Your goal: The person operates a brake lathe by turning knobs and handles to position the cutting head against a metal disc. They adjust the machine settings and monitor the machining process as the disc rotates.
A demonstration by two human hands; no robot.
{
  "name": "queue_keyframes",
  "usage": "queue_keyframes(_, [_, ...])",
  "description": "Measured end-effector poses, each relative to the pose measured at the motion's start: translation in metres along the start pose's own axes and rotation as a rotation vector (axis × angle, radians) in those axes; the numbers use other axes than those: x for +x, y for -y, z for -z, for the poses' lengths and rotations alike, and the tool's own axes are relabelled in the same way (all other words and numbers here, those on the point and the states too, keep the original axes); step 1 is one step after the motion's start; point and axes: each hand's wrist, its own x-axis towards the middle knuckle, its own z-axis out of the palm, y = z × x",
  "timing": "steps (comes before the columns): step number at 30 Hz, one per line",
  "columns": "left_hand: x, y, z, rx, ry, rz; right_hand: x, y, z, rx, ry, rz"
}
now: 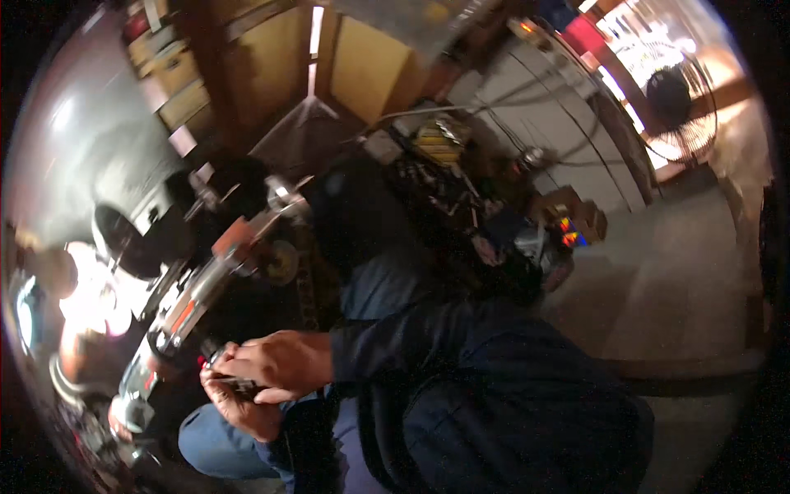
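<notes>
My two hands are together at the lower left, above my knee in blue jeans. My left hand (243,416) is underneath, its fingers curled round a small dark metallic part (241,385). From above, my right hand (278,362) closes over the same part, fingertips on it. Most of the part is hidden by the fingers, and blur keeps its kind from showing. A small red spot shows at its far end. Just beyond the hands runs a long bench machine (193,300) with metal rails and an orange-red block (234,237).
Round dark discs (123,239) stand behind the machine. Cluttered tools and parts (448,185) lie ahead, beside an open cardboard box (568,210). A standing fan (671,99) is at the far right, past the grey floor (650,280). Yellowish panels (370,62) stand at the back.
</notes>
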Motion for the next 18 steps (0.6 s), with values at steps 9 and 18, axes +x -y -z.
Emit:
queue_keyframes(9, [0.008,0.088,0.023,0.288,-0.187,0.871,-0.125,-0.049,0.154,-0.502,-0.429,-0.688])
queue_keyframes(18, [0.039,0.108,0.023,0.434,-0.239,0.874,-0.330,-0.080,0.256,-0.758,-0.335,-1.630])
